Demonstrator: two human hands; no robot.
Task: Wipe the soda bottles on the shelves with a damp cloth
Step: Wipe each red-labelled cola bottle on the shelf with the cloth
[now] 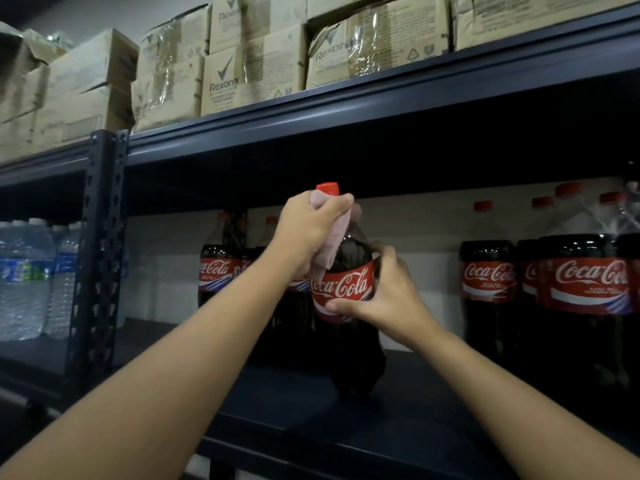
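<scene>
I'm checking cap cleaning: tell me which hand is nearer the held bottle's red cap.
Left. The left hand grips the pink cloth around the neck just under the red cap; the right hand holds the label band, well below.

Both forearms bare, no sleeves visible; left hand [309, 227], right hand [388, 295] ungloved, ringless.

Pale pink cloth [329, 237], red-capped dark cola bottle [349, 299] with red-and-white label, dark blue shelf [346, 410], tan cartons [256, 64]
</scene>
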